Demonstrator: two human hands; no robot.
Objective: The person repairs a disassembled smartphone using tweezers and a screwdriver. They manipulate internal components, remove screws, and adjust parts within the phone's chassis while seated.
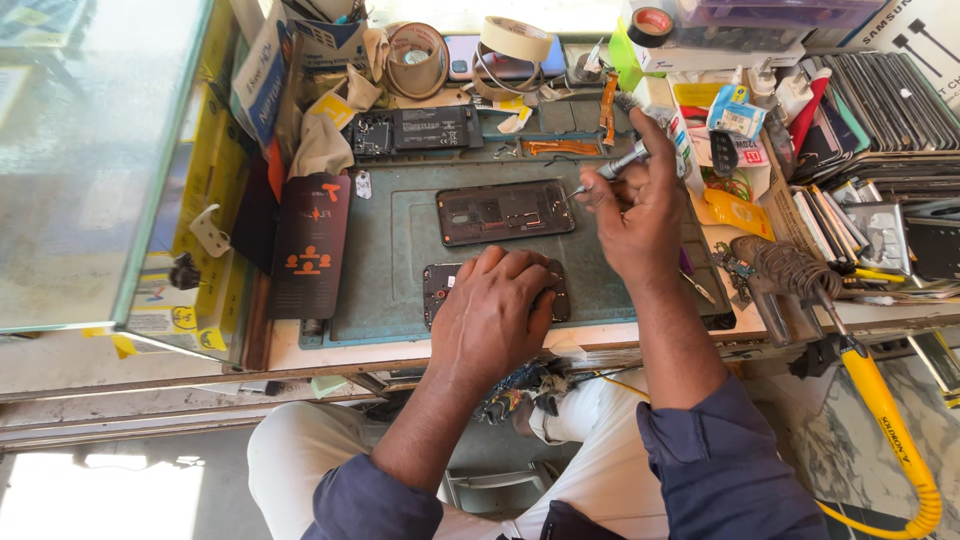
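The left hand (495,310) lies flat, palm down and fingers loosely curled, on a dark rectangular phone body with its back removed (440,285), pinning it against the grey-green rubber work mat (400,250) near the front edge of the tabletop (300,350). The right hand (635,215) is closed around a slim silver-handled precision screwdriver (620,162), its tip pointing down and left toward the right end of a second dark, opened phone frame (505,212) that lies just behind the first, in the middle of the mat. I cannot tell whether the tip touches the frame.

The step in hand looks like driving or drawing a small screw at the frame's right end while the other phone body is held steady. The next move seems to call for a fine, upright seating of the tip and a light twist, without nudging the loose frame.

Toward the back edge lie a black flat battery module (420,128) and rolls of beige masking tape (515,40). At the right edge stand stacked dark phone screens (890,90), and a coiled soldering-iron holder (790,265) with a yellow cable (890,420) hangs over the front right corner.
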